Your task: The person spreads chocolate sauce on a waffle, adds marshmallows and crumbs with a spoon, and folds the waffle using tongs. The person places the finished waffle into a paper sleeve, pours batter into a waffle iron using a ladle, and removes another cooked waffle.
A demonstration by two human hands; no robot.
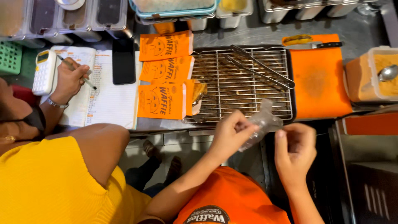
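Steel-topped and crowded, the bench [248, 31] runs across the upper part of the view, with a row of clear storage tubs [74, 16] along its far edge. Below it, over the gap in front of the bench, the left hand [230, 135] and the right hand [295, 149] hold a clear plastic bag [263, 122] between them. The bag is thin, see-through and crumpled, tilted with its upper end over the near edge of the wire cooling rack [242, 83]. The left fingers are closed on the bag's lower part; the right thumb and forefinger are pinched narrow just beside the bag's right edge, though I cannot tell whether they grip the film itself.

On the rack lies a pair of metal tongs [261, 68], slanted. Left of the rack sit three orange paper sleeves [163, 72], the nearest one with a browned waffle [199, 91] poking out of it. Right of the rack is an orange cutting board [319, 83] with a black-handled knife [325, 45] at its far end, then a tub of orange powder [369, 74] with a spoon [387, 72] in it.

At the left another person in a yellow top writes with a pen [76, 70] in an open notebook [103, 91], beside a white calculator [43, 71] and a dark phone [123, 61]
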